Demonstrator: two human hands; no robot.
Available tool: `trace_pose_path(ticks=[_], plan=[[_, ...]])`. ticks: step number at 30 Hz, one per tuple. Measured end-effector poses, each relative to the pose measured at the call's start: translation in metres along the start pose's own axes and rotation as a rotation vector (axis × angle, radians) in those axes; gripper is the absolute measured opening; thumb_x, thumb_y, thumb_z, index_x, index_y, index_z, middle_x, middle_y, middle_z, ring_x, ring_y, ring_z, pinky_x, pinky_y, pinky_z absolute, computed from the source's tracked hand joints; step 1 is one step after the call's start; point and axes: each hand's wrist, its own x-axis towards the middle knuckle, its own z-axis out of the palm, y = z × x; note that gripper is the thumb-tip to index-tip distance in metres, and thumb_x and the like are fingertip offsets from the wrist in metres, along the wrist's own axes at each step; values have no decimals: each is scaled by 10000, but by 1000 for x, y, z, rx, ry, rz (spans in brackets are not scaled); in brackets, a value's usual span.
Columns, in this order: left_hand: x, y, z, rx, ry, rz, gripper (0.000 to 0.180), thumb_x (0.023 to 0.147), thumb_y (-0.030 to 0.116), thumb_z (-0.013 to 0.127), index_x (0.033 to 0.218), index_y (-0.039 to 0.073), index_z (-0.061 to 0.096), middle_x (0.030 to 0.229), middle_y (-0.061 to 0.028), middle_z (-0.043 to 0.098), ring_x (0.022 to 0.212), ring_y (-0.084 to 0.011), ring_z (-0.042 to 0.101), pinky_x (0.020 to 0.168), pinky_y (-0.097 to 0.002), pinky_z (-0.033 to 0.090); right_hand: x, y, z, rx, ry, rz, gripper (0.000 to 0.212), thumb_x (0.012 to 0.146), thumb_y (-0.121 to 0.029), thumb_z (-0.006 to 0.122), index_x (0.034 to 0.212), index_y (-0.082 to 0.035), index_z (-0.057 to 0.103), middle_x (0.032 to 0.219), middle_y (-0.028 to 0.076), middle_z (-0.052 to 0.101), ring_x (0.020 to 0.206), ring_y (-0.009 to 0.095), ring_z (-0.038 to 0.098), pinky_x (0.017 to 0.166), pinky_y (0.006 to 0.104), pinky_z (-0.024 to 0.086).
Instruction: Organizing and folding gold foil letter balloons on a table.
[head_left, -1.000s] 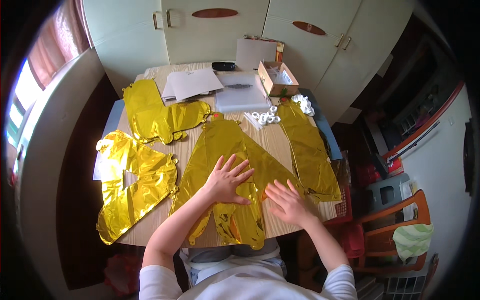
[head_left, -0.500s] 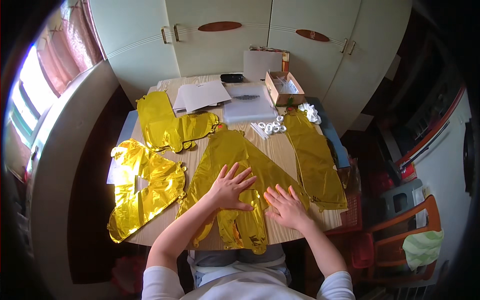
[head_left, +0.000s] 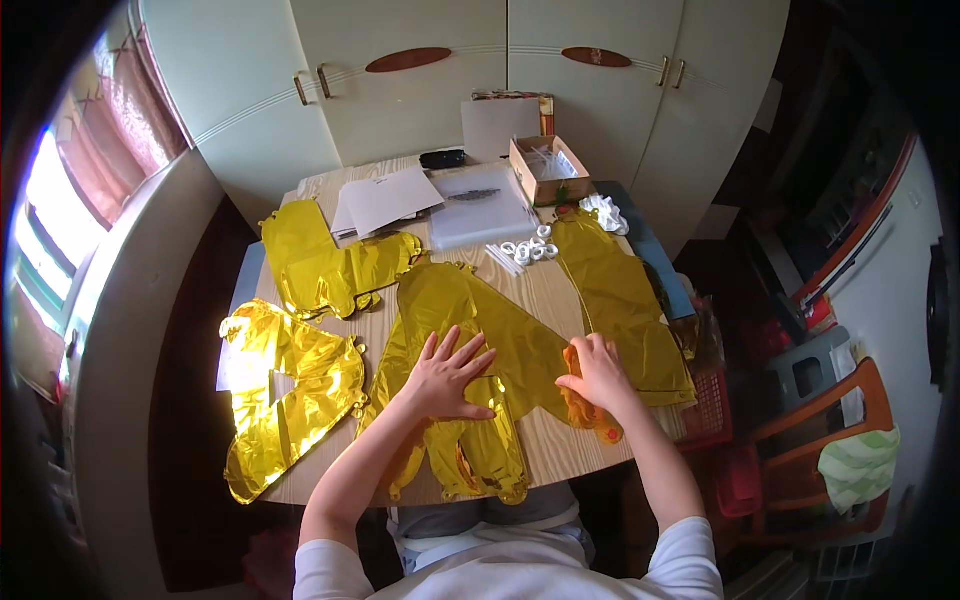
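A flat gold foil balloon (head_left: 455, 300) lies across the middle of the wooden table. My left hand (head_left: 445, 382) rests on it palm down, fingers spread. Toward the right, my right hand (head_left: 600, 370) is closed around the balloon's right-hand part. The foil is bunched there and looks orange beneath my fingers. Three more flat gold pieces surround it: a foil piece (head_left: 305, 245) at the far left, a shiny crumpled foil piece (head_left: 262, 420) at the near left, and a long foil piece (head_left: 620, 290) on the right.
Farther back lie white paper sheets (head_left: 385, 200), a clear plastic sleeve pack (head_left: 470, 228), white sticks (head_left: 503, 261) and several white rolls (head_left: 530, 249). A cardboard box (head_left: 553, 190) stands behind them, with a crumpled white bundle (head_left: 606, 213) beside it. An orange chair (head_left: 870, 400) is at the right.
My right hand has gone from lying flat with fingers spread to gripping the balloon's right part, which is now bunched. The left hand stays flat. The whole view has shifted slightly.
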Motion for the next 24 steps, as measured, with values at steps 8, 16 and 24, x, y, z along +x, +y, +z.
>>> trace_pose_path(ticks=[8,16,24], plan=[[2,0,0,-9,19,8,1012,649,827,488,1457,251,292,1504,-73,286,1393,-399,178,1112,-575,125,15,8,-7,110,-282,161,710,619,-445,818,1067,-9,481,1087,234,568,1028,394,568,857,454,478],[2,0,1,-15,20,7,1019,645,835,477,1460,254,285,1509,-66,280,1397,-394,172,1116,-569,116,-14,9,-17,296,-117,177,564,735,-286,714,1143,-24,427,1040,267,597,976,421,581,838,464,464],[-2,1,1,-47,55,-5,904,740,791,412,1448,240,310,1511,-68,279,1399,-394,164,1119,-563,109,-59,-43,-37,499,134,144,471,803,-109,645,1227,-121,442,932,134,650,825,286,660,637,382,514]])
